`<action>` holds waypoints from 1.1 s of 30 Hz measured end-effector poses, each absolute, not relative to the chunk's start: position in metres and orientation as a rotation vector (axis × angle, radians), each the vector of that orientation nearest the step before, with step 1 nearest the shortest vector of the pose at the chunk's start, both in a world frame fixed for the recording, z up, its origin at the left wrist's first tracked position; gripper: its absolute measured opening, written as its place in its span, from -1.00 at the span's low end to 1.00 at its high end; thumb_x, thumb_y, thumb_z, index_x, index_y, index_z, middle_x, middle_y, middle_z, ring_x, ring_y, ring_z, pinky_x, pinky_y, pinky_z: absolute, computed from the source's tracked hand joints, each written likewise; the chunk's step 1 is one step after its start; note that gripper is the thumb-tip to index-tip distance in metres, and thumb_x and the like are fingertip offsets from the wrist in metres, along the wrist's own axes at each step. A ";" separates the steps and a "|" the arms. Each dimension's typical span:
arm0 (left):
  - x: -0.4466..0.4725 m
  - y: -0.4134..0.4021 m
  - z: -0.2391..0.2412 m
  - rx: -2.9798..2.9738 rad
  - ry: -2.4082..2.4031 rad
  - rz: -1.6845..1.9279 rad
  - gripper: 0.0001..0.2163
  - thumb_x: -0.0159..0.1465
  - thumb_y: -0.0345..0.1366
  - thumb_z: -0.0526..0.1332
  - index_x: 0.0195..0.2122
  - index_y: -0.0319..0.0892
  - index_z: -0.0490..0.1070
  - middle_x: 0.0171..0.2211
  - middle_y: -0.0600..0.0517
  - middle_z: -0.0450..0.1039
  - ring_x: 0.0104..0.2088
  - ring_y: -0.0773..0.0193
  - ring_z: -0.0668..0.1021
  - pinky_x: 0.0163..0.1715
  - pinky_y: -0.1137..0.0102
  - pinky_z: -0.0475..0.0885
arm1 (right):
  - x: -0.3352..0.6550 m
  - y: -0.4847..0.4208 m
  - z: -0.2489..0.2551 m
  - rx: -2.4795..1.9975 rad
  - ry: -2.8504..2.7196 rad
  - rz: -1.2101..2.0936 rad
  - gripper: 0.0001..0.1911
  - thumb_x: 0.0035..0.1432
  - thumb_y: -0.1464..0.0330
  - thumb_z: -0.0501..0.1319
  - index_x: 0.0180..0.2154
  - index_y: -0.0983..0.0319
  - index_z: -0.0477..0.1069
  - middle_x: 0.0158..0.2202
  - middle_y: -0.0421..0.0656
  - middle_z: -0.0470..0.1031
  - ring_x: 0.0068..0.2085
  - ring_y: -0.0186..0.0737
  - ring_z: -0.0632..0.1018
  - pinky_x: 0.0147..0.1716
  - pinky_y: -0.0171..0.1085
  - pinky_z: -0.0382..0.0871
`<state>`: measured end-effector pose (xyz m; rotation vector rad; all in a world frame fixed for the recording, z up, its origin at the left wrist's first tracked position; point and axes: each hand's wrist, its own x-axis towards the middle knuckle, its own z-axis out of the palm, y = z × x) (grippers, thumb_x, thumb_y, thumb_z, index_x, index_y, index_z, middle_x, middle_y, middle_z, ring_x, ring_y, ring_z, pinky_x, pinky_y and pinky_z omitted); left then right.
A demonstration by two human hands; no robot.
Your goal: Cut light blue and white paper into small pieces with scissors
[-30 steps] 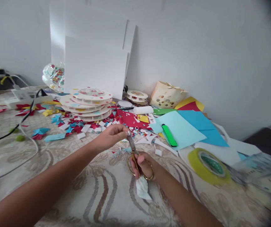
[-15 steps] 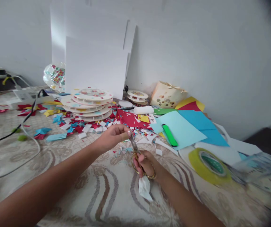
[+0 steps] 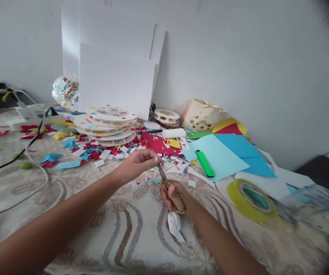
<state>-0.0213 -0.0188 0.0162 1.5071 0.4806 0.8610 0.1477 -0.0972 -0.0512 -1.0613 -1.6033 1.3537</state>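
Note:
My right hand is wrapped around the gold handles of a pair of scissors, whose metal blades point up and away toward the left. At the blade tips, the thumb and fingers of my left hand are pinched together on a tiny white piece of paper, mostly hidden by the fingertips. Just below my right hand, a crumpled white scrap lies on the patterned tablecloth. Small cut bits of coloured and white paper are strewn beyond both hands.
Layered white discs stand behind my left hand, before upright white boards. To the right lie a green cutter on light blue paper and a yellow tape roll. Cables cross the left side.
The scissors' handles have come closer together in my right hand, and the blades look more closed. My left hand stays at the blade tips.

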 end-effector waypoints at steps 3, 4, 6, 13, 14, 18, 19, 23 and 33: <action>-0.021 -0.018 0.016 1.507 0.450 0.875 -0.80 0.05 -0.24 0.26 -0.43 -0.29 0.35 -0.46 0.05 0.43 -0.41 0.40 0.45 -0.31 0.43 0.30 | 0.146 -0.098 -0.051 -0.999 -1.553 1.455 -0.28 -0.23 -0.31 -0.06 -0.59 0.26 0.14 -0.73 -0.32 0.12 -0.74 -0.50 0.16 -0.77 -0.45 -0.02; -0.021 -0.018 0.016 1.511 0.444 0.879 -0.80 0.06 -0.24 0.26 -0.43 -0.29 0.35 -0.46 0.05 0.43 -0.41 0.40 0.45 -0.31 0.43 0.31 | 0.146 -0.098 -0.051 -0.977 -1.552 1.471 -0.28 -0.24 -0.31 -0.07 -0.58 0.26 0.14 -0.72 -0.31 0.13 -0.73 -0.50 0.16 -0.77 -0.46 -0.02; -0.021 -0.018 0.016 1.515 0.434 0.881 -0.81 0.07 -0.24 0.25 -0.44 -0.29 0.35 -0.46 0.04 0.43 -0.41 0.39 0.45 -0.32 0.42 0.31 | 0.147 -0.098 -0.054 -0.950 -1.569 1.483 -0.28 -0.23 -0.31 -0.08 -0.56 0.27 0.15 -0.70 -0.31 0.13 -0.71 -0.51 0.16 -0.76 -0.47 -0.02; -0.022 -0.016 0.013 1.520 0.393 0.891 -0.81 0.05 -0.26 0.28 -0.45 -0.29 0.36 -0.49 0.05 0.42 -0.44 0.41 0.45 -0.36 0.46 0.33 | 0.150 -0.095 -0.064 -0.906 -1.609 1.527 -0.27 -0.20 -0.31 -0.12 -0.53 0.26 0.17 -0.69 -0.31 0.14 -0.70 -0.49 0.16 -0.77 -0.46 -0.05; -0.022 -0.016 0.012 1.522 0.386 0.880 -0.81 0.05 -0.25 0.28 -0.44 -0.29 0.36 -0.48 0.05 0.43 -0.44 0.41 0.45 -0.36 0.45 0.33 | 0.150 -0.095 -0.065 -0.899 -1.612 1.531 -0.27 -0.20 -0.31 -0.13 -0.52 0.26 0.17 -0.69 -0.30 0.14 -0.70 -0.49 0.16 -0.77 -0.46 -0.05; -0.022 -0.015 0.009 1.542 0.363 0.879 -0.82 0.04 -0.26 0.28 -0.44 -0.28 0.38 -0.47 0.04 0.42 -0.43 0.40 0.45 -0.37 0.44 0.35 | 0.152 -0.094 -0.065 -0.883 -1.622 1.544 -0.27 -0.18 -0.31 -0.13 -0.50 0.26 0.18 -0.67 -0.29 0.16 -0.68 -0.48 0.19 -0.76 -0.46 -0.03; -0.022 -0.014 0.009 1.559 0.362 0.889 -0.82 0.04 -0.26 0.28 -0.43 -0.27 0.38 -0.48 0.04 0.42 -0.43 0.40 0.45 -0.37 0.45 0.35 | 0.152 -0.094 -0.066 -0.878 -1.615 1.549 -0.26 -0.18 -0.31 -0.13 -0.49 0.26 0.18 -0.66 -0.29 0.17 -0.68 -0.48 0.20 -0.76 -0.46 -0.03; -0.022 -0.014 0.009 1.613 0.363 0.883 -0.84 0.04 -0.27 0.28 -0.45 -0.27 0.40 -0.49 0.05 0.40 -0.44 0.41 0.44 -0.38 0.45 0.35 | 0.153 -0.091 -0.068 -0.861 -1.595 1.591 -0.25 -0.19 -0.32 -0.15 -0.49 0.26 0.18 -0.65 -0.29 0.18 -0.67 -0.47 0.22 -0.76 -0.46 -0.02; -0.021 -0.015 0.009 1.562 0.338 0.870 -0.82 0.04 -0.27 0.28 -0.52 -0.29 0.37 -0.53 0.07 0.37 -0.49 0.45 0.40 -0.44 0.51 0.32 | 0.153 -0.096 -0.062 -0.889 -1.677 1.512 -0.27 -0.16 -0.30 -0.14 -0.53 0.27 0.18 -0.68 -0.29 0.18 -0.68 -0.48 0.18 -0.73 -0.45 -0.02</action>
